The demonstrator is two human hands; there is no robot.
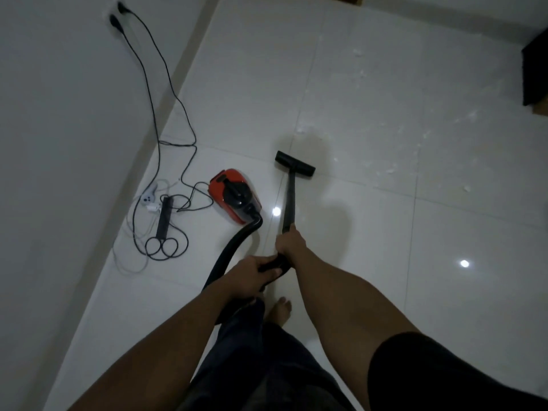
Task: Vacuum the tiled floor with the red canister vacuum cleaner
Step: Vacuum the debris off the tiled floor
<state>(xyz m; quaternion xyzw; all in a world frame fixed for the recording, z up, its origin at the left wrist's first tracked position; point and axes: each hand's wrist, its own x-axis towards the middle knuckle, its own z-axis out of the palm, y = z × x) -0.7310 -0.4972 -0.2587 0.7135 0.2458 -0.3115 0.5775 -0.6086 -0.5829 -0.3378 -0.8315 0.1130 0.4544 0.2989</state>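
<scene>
- White tiled floor (385, 232) carries scattered crumbs ahead.
- Right hand (290, 240) clamps the black wand (290, 200); left hand (252, 274) grips the hose (228, 253).
- Red canister vacuum (234, 200) sits left, near the wall.

Dim room. Glossy white tiled floor (370, 108) across centre and right, with two bright light reflections (464, 263) lower right. Plain grey wall (59, 143) down left of frame, pale skirting (166, 93) along its foot. Dark furniture (535, 72) at upper right edge.
</scene>
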